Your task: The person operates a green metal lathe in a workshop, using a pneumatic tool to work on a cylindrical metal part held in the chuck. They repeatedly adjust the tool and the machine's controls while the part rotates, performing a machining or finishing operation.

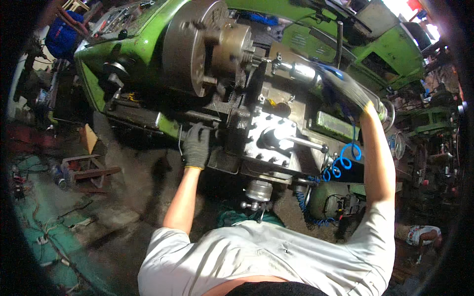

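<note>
We find our left hand [197, 145], in a dark grey glove, closed in a firm grip around a lever or handle at the front of the carriage [256, 148] of the green lathe [143, 44]; the handle itself is hidden under the fingers. Our right hand [345, 89], in a grey and blue glove, is blurred; it lies over a shiny metal cylinder [303, 71] past the tool post, and we cannot tell how far that grip is closed or whether it holds the piece. The cylinder lies just to the right of the large round chuck [197, 47], whose jaws face it. A blue coiled air hose [340, 163] hangs below the right forearm, beside a long steel lever [301, 143] on the carriage. We see no open container near either hand. A small red stool [89, 170] stands on the dusty floor [133, 197] at left, well apart from the machine
</note>
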The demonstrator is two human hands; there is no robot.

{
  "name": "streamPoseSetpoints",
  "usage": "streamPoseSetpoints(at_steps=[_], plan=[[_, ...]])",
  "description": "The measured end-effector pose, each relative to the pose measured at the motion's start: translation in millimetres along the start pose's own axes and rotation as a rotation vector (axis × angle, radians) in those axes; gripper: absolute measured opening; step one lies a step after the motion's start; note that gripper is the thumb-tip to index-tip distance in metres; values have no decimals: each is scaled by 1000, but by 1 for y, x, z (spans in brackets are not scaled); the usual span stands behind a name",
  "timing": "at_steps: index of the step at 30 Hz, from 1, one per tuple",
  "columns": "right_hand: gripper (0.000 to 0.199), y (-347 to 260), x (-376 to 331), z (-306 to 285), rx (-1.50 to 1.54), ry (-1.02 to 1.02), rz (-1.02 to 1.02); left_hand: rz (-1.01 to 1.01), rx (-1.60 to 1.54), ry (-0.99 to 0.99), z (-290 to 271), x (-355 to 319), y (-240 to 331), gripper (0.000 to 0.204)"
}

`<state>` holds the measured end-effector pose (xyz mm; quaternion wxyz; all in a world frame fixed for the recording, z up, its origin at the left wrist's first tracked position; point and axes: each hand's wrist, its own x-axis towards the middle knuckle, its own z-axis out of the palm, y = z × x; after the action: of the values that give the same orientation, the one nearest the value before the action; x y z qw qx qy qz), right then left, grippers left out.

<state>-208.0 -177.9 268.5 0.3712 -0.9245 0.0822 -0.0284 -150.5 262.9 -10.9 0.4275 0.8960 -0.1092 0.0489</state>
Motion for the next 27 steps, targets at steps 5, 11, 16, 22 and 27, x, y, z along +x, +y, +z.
streamPoseSetpoints(at_steps=[5,11,16,22,27], plan=[[37,29,81,28,-418,-183,-365,646,-199,-69,-40,-13,208,49],[32,51,118,25,-198,-446,-431,769,128,-40,20,-36,241,50],[43,72,132,20,-441,-399,-576,767,104,-5,26,-36,248,51],[44,66,129,21,-550,-383,-724,730,115,2,28,-40,244,49],[48,65,110,75,-252,-278,-319,711,128,12,28,-40,242,48]])
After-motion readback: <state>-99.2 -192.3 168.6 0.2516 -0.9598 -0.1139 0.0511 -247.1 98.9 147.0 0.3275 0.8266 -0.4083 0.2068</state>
